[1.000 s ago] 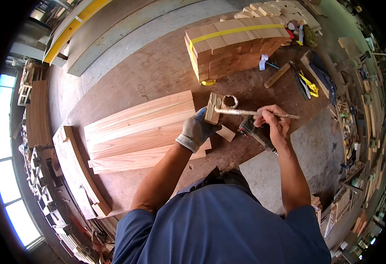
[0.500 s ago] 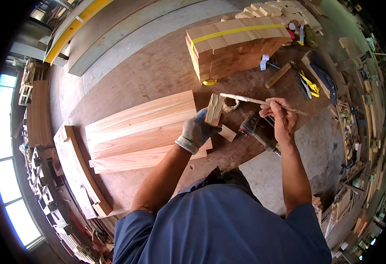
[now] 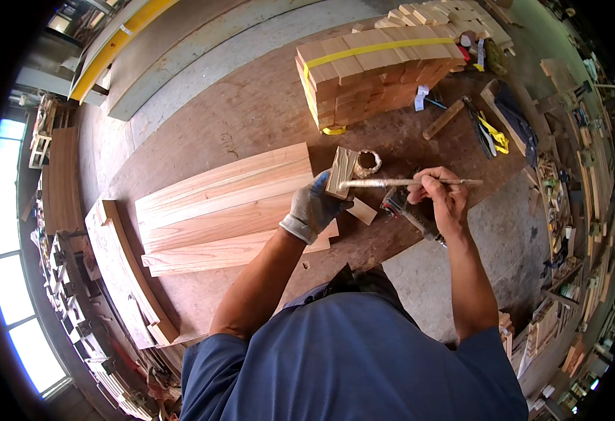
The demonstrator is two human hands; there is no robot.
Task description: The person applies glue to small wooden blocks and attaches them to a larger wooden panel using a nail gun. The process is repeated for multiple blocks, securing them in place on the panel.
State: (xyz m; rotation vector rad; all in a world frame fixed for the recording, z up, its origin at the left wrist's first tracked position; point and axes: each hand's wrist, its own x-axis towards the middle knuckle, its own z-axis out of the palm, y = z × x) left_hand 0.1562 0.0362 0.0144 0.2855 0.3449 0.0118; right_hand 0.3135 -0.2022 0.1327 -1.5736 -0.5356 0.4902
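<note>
My left hand (image 3: 312,208), in a grey work glove, holds a small wooden block (image 3: 340,172) upright above the stacked pale boards (image 3: 223,203). My bare right hand (image 3: 439,196) grips a long thin brush (image 3: 399,182) held level, its tip laid against the block's face. A small round pot (image 3: 367,163) sits just behind the block. A small flat wood piece (image 3: 361,210) lies on the brown worktable (image 3: 251,112) between my hands.
A strapped bundle of short wooden blocks (image 3: 370,74) with a yellow band stands at the back. A dark power tool (image 3: 409,214) lies under my right hand. Yellow-handled tools (image 3: 493,133) and a wood stick (image 3: 443,119) lie at right. Curved planks (image 3: 122,274) rest at left.
My right hand has risen slightly and brought the brush from slanted to level across the block. The left hand holds the block in about the same place.
</note>
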